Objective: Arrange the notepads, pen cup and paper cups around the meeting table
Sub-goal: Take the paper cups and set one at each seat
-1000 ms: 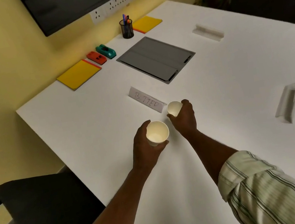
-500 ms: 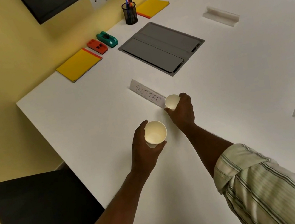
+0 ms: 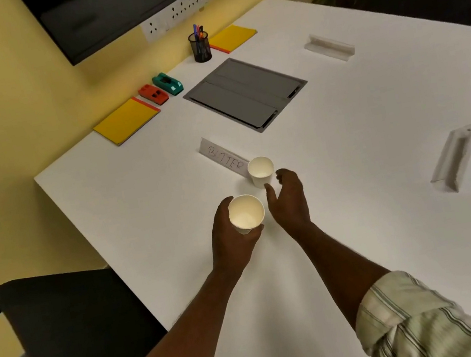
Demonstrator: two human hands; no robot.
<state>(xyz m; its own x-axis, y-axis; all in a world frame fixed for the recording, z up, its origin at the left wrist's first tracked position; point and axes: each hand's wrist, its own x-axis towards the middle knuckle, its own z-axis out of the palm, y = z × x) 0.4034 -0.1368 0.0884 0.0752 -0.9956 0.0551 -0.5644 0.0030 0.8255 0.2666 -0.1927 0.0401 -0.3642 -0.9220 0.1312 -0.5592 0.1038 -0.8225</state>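
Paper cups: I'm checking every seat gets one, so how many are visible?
2. One paper cup is held in the left hand; the other stands by the name card.

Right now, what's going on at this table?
A person is setting out paper cups. The left hand holds one paper cup above the white table. The right hand is open just behind a second cup standing beside the handwritten name card. Two yellow notepads and the pen cup sit along the wall side.
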